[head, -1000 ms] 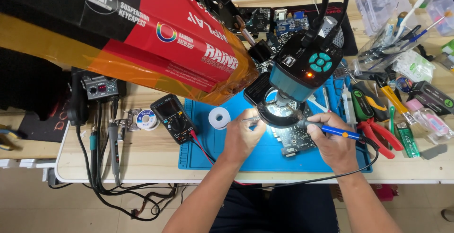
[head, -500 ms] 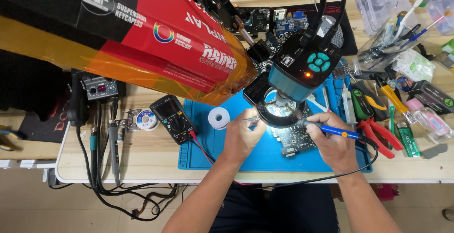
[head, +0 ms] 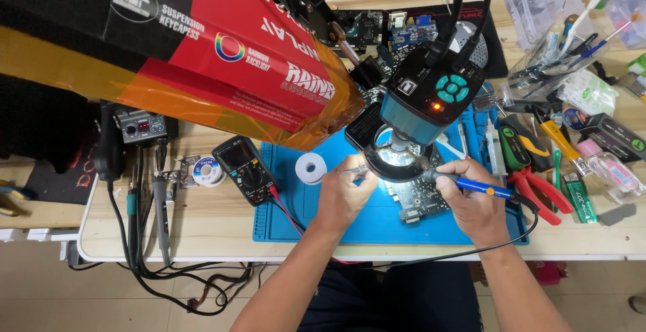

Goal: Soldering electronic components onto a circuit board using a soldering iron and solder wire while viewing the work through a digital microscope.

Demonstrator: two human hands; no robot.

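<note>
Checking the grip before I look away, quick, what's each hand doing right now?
Left hand: fingers closed, pinching a thin solder wire toward the circuit board.
Right hand: closed around the blue-handled soldering iron, tip under the ring light.

two bare forearms come up from the bottom edge — no sleeves show on either, and no watch, band or glove at the wrists. the left hand (head: pixel 344 194) and the right hand (head: pixel 474 201) are both ungloved, and no rings can be made out on the fingers. between the arms, low in the view, the lap is covered in dark clothing, navy or black — plain cloth with soft folds and no visible print.
</note>
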